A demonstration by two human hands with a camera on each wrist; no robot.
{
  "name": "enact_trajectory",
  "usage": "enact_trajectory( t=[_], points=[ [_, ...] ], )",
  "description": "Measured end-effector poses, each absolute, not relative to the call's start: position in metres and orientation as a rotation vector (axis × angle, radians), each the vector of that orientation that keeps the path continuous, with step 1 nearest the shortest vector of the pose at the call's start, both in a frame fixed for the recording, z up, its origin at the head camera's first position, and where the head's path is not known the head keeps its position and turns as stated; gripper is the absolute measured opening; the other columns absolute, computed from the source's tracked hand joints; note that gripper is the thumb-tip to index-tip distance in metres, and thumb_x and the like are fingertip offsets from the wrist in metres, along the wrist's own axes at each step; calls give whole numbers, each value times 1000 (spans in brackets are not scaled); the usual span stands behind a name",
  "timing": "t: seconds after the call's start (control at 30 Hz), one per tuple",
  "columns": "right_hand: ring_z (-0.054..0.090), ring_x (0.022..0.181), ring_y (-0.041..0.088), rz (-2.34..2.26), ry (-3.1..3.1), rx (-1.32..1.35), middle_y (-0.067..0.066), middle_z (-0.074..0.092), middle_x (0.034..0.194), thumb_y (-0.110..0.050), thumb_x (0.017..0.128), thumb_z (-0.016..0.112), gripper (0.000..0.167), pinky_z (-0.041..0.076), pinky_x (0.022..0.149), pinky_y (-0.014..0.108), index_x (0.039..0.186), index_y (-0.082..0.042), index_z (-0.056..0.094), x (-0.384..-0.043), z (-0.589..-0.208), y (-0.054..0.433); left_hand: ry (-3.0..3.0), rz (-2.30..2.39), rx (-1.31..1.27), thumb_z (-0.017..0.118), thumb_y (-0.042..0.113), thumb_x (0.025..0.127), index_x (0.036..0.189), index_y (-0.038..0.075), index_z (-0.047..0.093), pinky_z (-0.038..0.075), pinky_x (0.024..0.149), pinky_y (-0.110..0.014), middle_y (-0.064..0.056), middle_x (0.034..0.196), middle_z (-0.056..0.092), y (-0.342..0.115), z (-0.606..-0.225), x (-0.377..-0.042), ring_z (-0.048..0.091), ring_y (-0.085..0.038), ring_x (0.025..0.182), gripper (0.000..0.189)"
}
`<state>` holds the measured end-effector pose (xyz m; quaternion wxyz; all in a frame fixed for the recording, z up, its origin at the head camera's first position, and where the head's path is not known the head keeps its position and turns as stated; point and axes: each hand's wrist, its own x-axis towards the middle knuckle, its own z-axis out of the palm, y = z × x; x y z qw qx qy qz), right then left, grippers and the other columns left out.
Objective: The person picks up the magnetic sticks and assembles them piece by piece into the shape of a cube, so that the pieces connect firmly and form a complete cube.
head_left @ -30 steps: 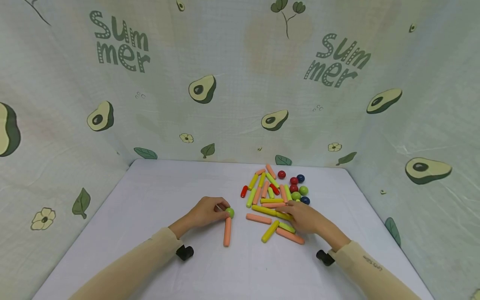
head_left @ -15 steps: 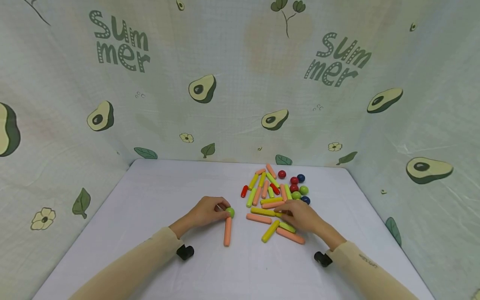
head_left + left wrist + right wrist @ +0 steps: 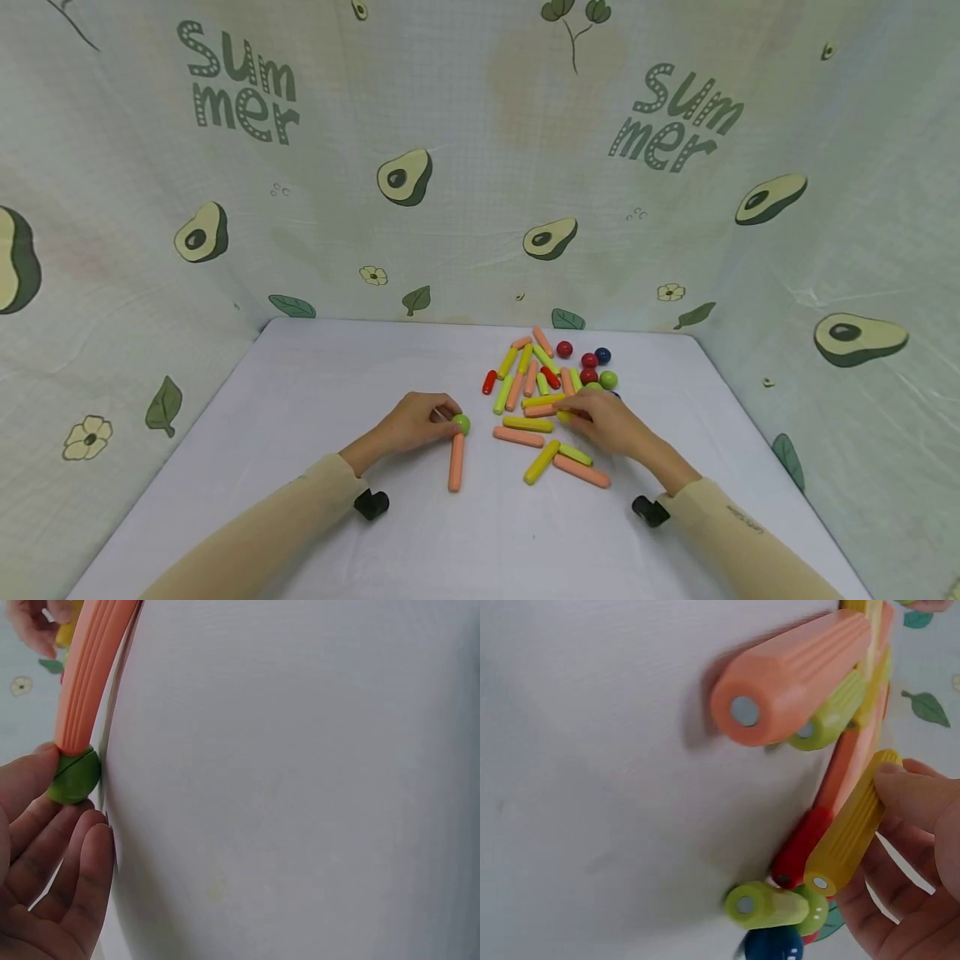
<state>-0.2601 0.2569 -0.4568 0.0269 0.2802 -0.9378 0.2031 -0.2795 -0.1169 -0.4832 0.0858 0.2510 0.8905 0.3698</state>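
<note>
On the left, my left hand (image 3: 417, 423) pinches a green ball (image 3: 75, 780) between thumb and fingers. A ribbed orange toy rod (image 3: 456, 465) meets that ball end-on and points toward the near side of the table. My right hand (image 3: 613, 423) grips a ribbed yellow toy rod (image 3: 847, 829), thumb on one side and fingers on the other. A silver disc shows at the rod's free end. In the head view the right hand hides most of this rod. Another yellow rod (image 3: 528, 424) lies just left of the right hand's fingertips.
Several orange, yellow, lime and red rods (image 3: 515, 392) lie behind the right hand. Red balls (image 3: 565, 349), dark blue balls (image 3: 603, 356) and green balls (image 3: 609, 379) sit beside them. Nearer lie a slanted yellow rod (image 3: 542, 462) and an orange rod (image 3: 582, 472). A patterned cloth (image 3: 465, 275) stands behind the table.
My right hand has shifted left, then slightly back to the right and away from me with a yellow rod, now apart from the other yellow rod. The left hand has stayed in place.
</note>
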Motion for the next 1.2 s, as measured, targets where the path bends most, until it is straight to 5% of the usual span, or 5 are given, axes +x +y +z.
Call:
enact_trajectory(
  t=[0.53,1.2],
  points=[
    [64,88,7,1008,-2944,1048,-5,76,103,-15,100,77,23,56,80,24,122,-10,79,-243,-443,150,2652,1108,753,81,26,97,113,18,75,57,82,-29,9,103,75,-120,-485,-282,66,-7,90,19],
    [63,87,8,931,-2939,1007,-2,78,103,-12,98,78,19,55,81,24,117,-9,81,-267,-464,131,2635,1109,809,81,29,97,113,18,75,56,80,-29,9,101,75,-121,-483,-280,67,-7,89,20]
  ],
)
